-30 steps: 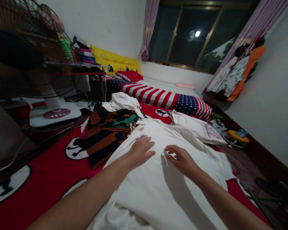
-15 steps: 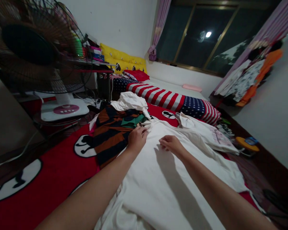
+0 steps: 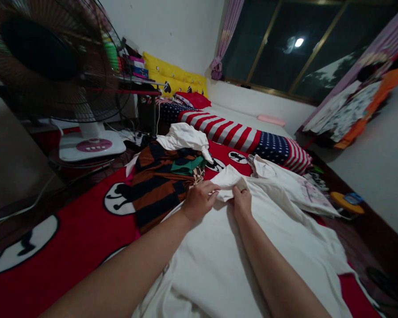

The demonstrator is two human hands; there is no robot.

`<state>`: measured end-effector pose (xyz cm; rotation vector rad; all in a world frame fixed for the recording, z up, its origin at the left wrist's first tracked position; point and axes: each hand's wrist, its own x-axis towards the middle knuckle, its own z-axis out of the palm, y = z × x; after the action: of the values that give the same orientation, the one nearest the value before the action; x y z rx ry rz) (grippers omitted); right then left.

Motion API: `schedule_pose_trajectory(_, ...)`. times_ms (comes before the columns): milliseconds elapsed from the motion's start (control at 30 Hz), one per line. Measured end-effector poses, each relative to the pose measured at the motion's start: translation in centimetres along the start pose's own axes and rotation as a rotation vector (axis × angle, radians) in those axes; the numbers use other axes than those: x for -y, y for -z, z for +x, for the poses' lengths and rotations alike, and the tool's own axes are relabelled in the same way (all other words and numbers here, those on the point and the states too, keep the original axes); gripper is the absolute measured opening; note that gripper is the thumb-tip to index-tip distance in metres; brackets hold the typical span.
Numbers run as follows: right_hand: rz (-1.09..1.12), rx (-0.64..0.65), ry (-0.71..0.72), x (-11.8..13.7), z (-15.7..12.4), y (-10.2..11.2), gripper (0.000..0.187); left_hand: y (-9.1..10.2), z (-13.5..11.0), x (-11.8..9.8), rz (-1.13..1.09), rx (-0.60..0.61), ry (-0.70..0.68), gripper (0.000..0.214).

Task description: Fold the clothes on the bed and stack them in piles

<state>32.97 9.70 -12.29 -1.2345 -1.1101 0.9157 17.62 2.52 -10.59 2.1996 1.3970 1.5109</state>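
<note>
A white shirt (image 3: 212, 256) lies spread over the red patterned blanket before me. Its upper edge is lifted and bunched between my two hands. My left hand (image 3: 200, 201) pinches the fabric on the left, thumb against fingers. On the other side my right hand (image 3: 242, 202) is closed on the same raised part. Left of the shirt lies a brown and navy striped garment (image 3: 155, 185), with a green piece of cloth (image 3: 185, 165) on it. A crumpled white garment (image 3: 184, 138) sits behind these, and another white garment with a pink print (image 3: 292, 185) lies to the right.
The red blanket (image 3: 76, 251) has black and white figures. At the left a fan (image 3: 93, 143) stands close by. Beyond is a bed with a stars-and-stripes cover (image 3: 219, 130). Clothes (image 3: 351, 110) hang at the right wall, above a small yellow stool (image 3: 346, 203).
Both hands have closed on the shirt's top edge and raised a fold of it. My right hand, earlier above the cloth, now grips it. The view has shifted slightly.
</note>
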Motion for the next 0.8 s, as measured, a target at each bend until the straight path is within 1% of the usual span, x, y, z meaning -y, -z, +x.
schedule_pose_trajectory(67, -0.015, -0.005, -0.012, -0.7, -0.1, 0.5, 0.034, 0.1, 0.1, 0.1, 0.012, -0.027, 0.031, 0.017)
schedule_pose_trajectory(167, -0.037, -0.001, -0.034, -1.0, -0.4, 0.7, 0.038, 0.5, 0.5, 0.3, 0.051, -0.069, 0.084, 0.018)
schedule_pose_trajectory(233, -0.035, 0.010, -0.047, -0.7, -0.5, 0.7, 0.041, 1.2, 0.8, 0.2, 0.105, -0.069, 0.127, 0.018)
schedule_pose_trajectory(267, -0.029, 0.020, -0.055, -0.5, -0.6, 0.7, 0.041, 1.7, 1.0, 0.2, 0.138, -0.049, 0.150, 0.018)
schedule_pose_trajectory(333, -0.011, 0.052, -0.071, -0.2, -0.7, 0.8, 0.040, 3.1, 1.2, -0.1, 0.212, 0.024, 0.211, 0.019)
schedule_pose_trajectory(400, 0.015, 0.098, -0.090, 0.0, -0.9, 1.0, 0.036, 4.7, 1.1, -0.6, 0.307, 0.135, 0.276, 0.020)
schedule_pose_trajectory(467, 0.045, 0.138, -0.110, 0.2, -0.9, 1.2, 0.032, 6.7, 0.4, -1.4, 0.428, 0.252, 0.339, 0.020)
schedule_pose_trajectory(533, 0.064, 0.155, -0.130, 0.3, -1.0, 1.2, 0.029, 8.6, -0.7, -2.3, 0.553, 0.357, 0.403, 0.020)
schedule_pose_trajectory(633, 0.063, 0.161, -0.159, 0.8, -1.1, 1.1, 0.026, 11.2, -3.1, -3.7, 0.675, 0.484, 0.507, 0.027)
schedule_pose_trajectory(700, 0.043, 0.177, -0.185, 1.3, -1.1, 0.9, 0.025, 12.6, -4.8, -4.5, 0.691, 0.581, 0.547, 0.030)
schedule_pose_trajectory(800, -0.030, 0.234, -0.240, 1.9, -1.3, 0.5, 0.025, 14.1, -7.0, -5.1, 0.608, 0.713, 0.565, 0.028)
